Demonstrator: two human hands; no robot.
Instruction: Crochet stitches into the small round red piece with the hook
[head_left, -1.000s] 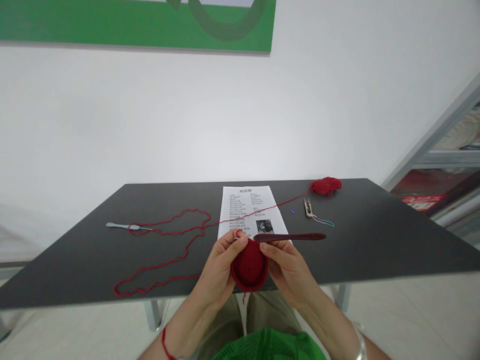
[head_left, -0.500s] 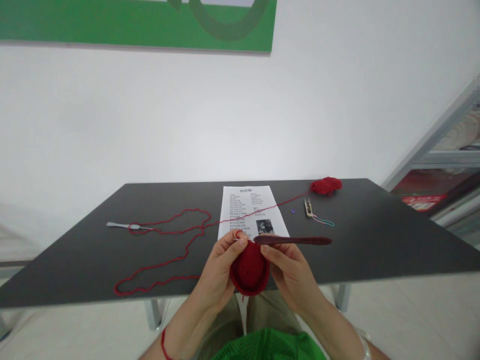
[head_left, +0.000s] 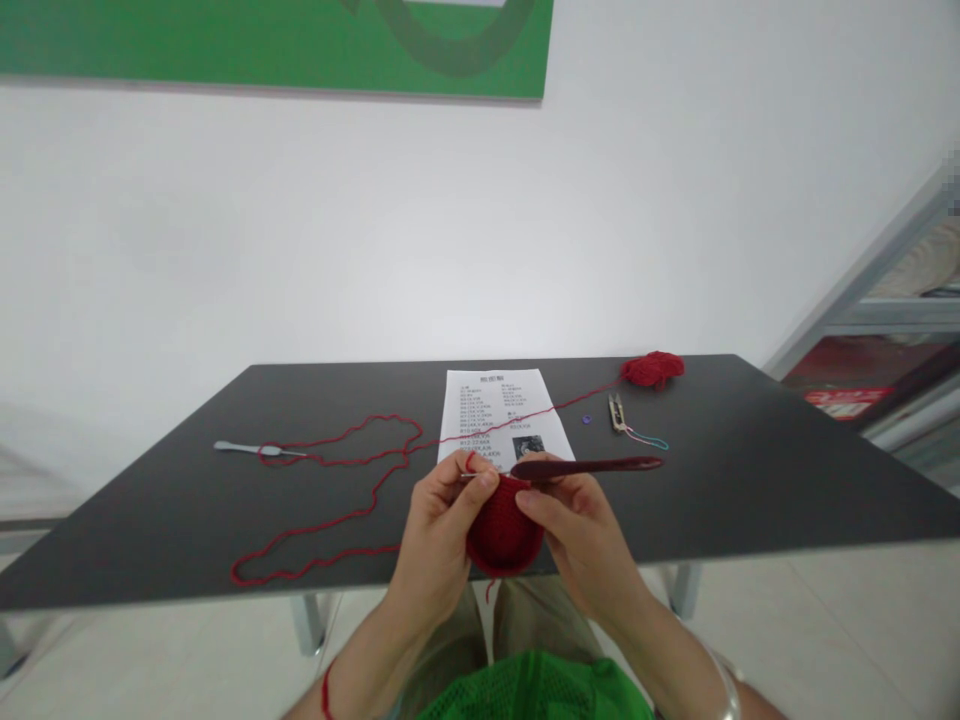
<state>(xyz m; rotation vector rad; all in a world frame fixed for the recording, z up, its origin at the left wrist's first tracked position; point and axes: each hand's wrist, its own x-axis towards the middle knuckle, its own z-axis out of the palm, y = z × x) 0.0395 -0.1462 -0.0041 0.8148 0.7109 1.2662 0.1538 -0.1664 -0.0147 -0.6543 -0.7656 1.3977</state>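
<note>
My left hand [head_left: 442, 530] pinches the rim of a red crocheted cup-shaped piece [head_left: 504, 535], and a loop of red yarn wraps one finger. My right hand [head_left: 577, 540] grips a crochet hook with a dark red handle [head_left: 589, 466], whose thin metal tip reaches into the stitches by my left fingers. Red yarn [head_left: 352, 520] runs in loose loops across the black table to a red yarn ball [head_left: 652, 369]. A silver crochet hook [head_left: 259, 449] lies at the table's left, with the yarn looped over it.
A printed pattern sheet [head_left: 487, 405] lies under the yarn at the table's back. To the right are thread snips [head_left: 616, 412] with a teal cord, and a small purple disc [head_left: 586, 419]. Metal shelving stands at the right; a green panel hangs on the wall.
Both hands and the red piece have risen slightly toward the table's back. The dark hook handle has tilted up at its right end, and its tip has shifted into the stitches.
</note>
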